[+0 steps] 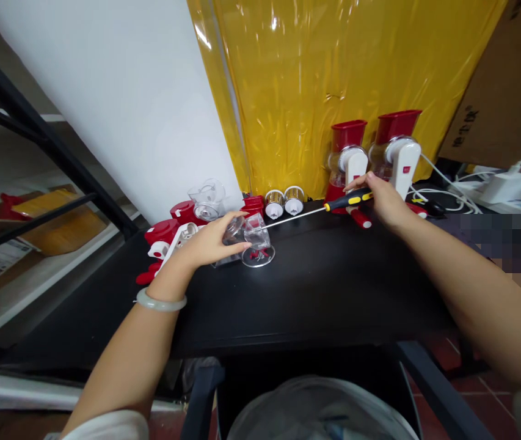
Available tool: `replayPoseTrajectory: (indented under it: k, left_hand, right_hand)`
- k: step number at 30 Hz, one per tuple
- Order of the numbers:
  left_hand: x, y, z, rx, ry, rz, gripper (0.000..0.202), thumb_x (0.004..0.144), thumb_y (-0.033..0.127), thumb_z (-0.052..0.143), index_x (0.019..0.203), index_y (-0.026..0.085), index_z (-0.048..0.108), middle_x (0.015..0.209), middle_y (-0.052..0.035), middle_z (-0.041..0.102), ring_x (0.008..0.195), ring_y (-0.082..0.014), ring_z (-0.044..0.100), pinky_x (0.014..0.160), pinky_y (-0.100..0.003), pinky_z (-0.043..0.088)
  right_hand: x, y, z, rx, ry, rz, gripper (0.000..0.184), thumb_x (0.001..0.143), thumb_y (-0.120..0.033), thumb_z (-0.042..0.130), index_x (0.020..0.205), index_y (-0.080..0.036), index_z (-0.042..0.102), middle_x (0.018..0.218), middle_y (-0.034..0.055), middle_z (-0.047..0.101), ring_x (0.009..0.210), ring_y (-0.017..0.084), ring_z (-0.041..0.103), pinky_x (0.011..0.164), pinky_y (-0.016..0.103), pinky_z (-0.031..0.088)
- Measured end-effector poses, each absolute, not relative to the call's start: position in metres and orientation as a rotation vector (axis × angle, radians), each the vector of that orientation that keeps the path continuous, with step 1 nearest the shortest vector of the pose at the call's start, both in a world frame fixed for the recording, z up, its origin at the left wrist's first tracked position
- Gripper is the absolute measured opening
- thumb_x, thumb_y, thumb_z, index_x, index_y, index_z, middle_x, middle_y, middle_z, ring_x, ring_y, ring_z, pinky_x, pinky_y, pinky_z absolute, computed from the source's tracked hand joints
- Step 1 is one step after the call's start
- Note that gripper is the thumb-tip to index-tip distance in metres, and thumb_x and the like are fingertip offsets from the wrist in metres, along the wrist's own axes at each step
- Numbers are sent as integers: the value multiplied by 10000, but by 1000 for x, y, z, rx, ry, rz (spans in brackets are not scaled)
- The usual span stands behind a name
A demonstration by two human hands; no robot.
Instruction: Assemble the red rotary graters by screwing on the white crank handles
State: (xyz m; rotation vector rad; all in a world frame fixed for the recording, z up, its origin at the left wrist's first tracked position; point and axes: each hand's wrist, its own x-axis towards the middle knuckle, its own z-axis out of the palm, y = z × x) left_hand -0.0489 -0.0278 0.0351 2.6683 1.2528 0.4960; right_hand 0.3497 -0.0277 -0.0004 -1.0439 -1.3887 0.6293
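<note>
Our left grip (212, 240) clasps clear plastic (260, 238), our right grip (383, 197) a screwdriver (348, 200); red bits (256, 254) lie in a dish (266, 263).

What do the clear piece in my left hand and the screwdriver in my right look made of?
The clear piece looks like glossy plastic: see-through with bright edges, though glass is possible. The screwdriver has a silvery, shiny shaft, likely metal; its black-and-yellow handle looks moulded, probably plastic.

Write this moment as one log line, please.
left hand: holds clear part | right hand: holds screwdriver | tip: at clear part, contact unclear | on table: two drums
</note>
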Motion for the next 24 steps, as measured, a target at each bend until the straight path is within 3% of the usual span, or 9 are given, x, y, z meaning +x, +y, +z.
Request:
replayPoseTrajectory:
  k: [2, 5, 11, 15, 17, 20, 22, 24]
  left_hand:
    - [-49, -27, 35, 2673, 1248, 498, 781, 836, 651, 623, 1472, 236, 445, 1425, -122, 603, 1185, -328, 646, 996, -455, 512]
    - [-49, -27, 34, 2673, 1247, 496, 779, 837, 645, 626, 1475, 237, 442, 1429, -118, 599, 1190, -324, 645, 1009, -457, 508]
    - [-50, -27, 33, 2662, 1257, 499, 792, 825, 644, 642, 1479, 245, 442, 1445, -119, 587, 1216, -328, 631, 1028, -464, 499]
    - [-49, -27, 33, 2673, 1245, 499, 790, 825, 643, 644, 1477, 246, 440, 1424, -125, 602, 1205, -330, 638, 1009, -465, 509]
    - [-49, -28, 34, 2671, 1233, 502, 789, 828, 639, 643, 1479, 244, 437, 1423, -124, 604, 1197, -326, 643, 1007, -460, 510]
    - [-49, -28, 34, 2667, 1238, 501, 781, 831, 639, 638, 1479, 251, 438, 1438, -121, 593, 1200, -327, 641, 1012, -464, 506]
    - [-49, -28, 34, 2670, 1240, 507, 780, 831, 644, 635, 1478, 254, 439, 1448, -123, 585, 1209, -333, 635, 1017, -471, 503]
    - [-49, -28, 33, 2674, 1237, 508, 785, 830, 648, 634, 1479, 252, 436, 1447, -126, 585, 1207, -335, 635, 1014, -474, 505]
  right_hand:
    - [351, -26, -3, -1141, -1402, 571, 548, 877, -726, 513, 797, -209, 679, 538, 14, 549, 448, 141, 481, 439, 280, 368]
    - [351, -24, -6, -1114, -1386, 626, 483, 825, -701, 624, 799, -221, 668, 531, -3, 531, 417, 124, 436, 412, 276, 325]
    - [345, -25, -2, -849, -1237, 861, 267, 740, -418, 758, 908, -263, 618, 828, 4, 613, 654, 150, 597, 566, 296, 511]
    - [344, -28, 0, -777, -1255, 880, 287, 726, -413, 732, 930, -254, 610, 895, 23, 619, 748, 179, 623, 617, 330, 553]
    - [345, -27, -1, -829, -1255, 810, 321, 777, -525, 700, 898, -238, 623, 846, 32, 624, 693, 174, 613, 561, 312, 527]
    - [347, -26, -5, -967, -1303, 706, 468, 869, -683, 560, 847, -224, 644, 595, 8, 551, 491, 146, 513, 432, 279, 402]
    - [346, -25, -7, -1017, -1324, 672, 452, 880, -669, 566, 818, -228, 643, 484, -23, 460, 415, 131, 435, 403, 272, 346]
    - [344, -24, -8, -1005, -1285, 669, 349, 858, -582, 644, 802, -237, 636, 514, -26, 475, 426, 126, 437, 410, 269, 360]
